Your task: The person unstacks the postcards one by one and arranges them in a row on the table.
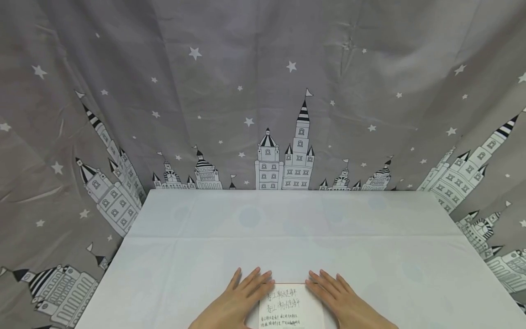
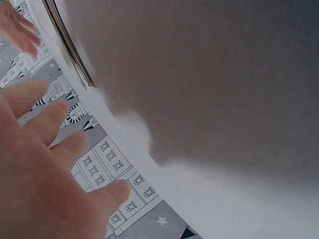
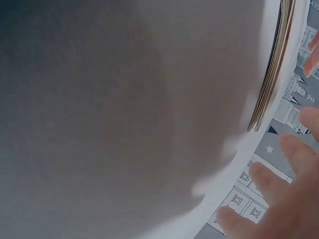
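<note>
A notebook (image 1: 289, 308) with dark Chinese handwriting on its pale page lies at the near edge of the head view, its lower part cut off. My left hand (image 1: 242, 299) is at its left side, fingers spread and fairly straight, with the fingertips near the top left corner. On the other side, my right hand (image 1: 343, 301) mirrors it, fingers extended and fingertips near the top right corner. Both wrist views show the stacked page edges of the notebook (image 2: 70, 45) beside the spread fingers of the left hand (image 2: 45, 164) and of the right hand (image 3: 284, 194).
A white cloth-covered table (image 1: 279, 251) stretches out beyond the hands, with a crease running across it. Behind and at both sides hangs a grey curtain (image 1: 222, 59) printed with stars and castles. Broad shadows fall on the white surface in both wrist views.
</note>
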Demonstrator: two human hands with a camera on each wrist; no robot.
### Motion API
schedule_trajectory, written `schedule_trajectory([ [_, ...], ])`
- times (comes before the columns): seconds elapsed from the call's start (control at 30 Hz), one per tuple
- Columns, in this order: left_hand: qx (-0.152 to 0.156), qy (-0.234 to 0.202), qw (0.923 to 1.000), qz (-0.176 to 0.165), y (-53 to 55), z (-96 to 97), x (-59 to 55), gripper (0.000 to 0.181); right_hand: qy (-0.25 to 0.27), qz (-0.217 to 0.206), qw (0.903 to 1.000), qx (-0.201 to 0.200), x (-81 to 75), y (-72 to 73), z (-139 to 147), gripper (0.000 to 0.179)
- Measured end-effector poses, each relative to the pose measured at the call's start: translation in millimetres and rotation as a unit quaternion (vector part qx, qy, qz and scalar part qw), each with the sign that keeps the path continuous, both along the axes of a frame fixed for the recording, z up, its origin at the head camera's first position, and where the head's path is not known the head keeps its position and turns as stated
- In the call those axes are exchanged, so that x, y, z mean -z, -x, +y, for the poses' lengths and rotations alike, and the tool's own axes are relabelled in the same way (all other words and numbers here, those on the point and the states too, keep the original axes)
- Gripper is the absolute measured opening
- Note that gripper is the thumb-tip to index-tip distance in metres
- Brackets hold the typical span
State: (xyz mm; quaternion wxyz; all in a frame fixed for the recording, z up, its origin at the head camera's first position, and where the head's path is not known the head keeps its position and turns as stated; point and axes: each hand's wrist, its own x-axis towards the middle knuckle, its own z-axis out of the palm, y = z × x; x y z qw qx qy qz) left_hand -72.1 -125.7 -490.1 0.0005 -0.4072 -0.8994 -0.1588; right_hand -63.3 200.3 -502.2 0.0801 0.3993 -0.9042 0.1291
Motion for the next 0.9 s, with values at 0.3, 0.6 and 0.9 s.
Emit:
schedule_trajectory([
  [0.3, 0.004, 0.006, 0.9995, -0.03, 1.1, -1.6, -0.4, 0.105, -0.015, 0.0, 0.9999, 0.008, -0.1, -2.0, 1.5, 0.102],
  [0.6, 0.004, 0.014, 0.9978, -0.065, 3.1, -1.3, 0.3, 0.101, -0.024, -0.067, 0.9971, 0.027, -0.9, -3.4, 1.5, 0.103],
  [0.9, 0.006, 0.009, 0.9969, -0.078, 1.1, -0.9, -3.5, 0.098, -0.027, -0.086, 0.9952, 0.038, -4.2, -4.4, 0.2, 0.102],
])
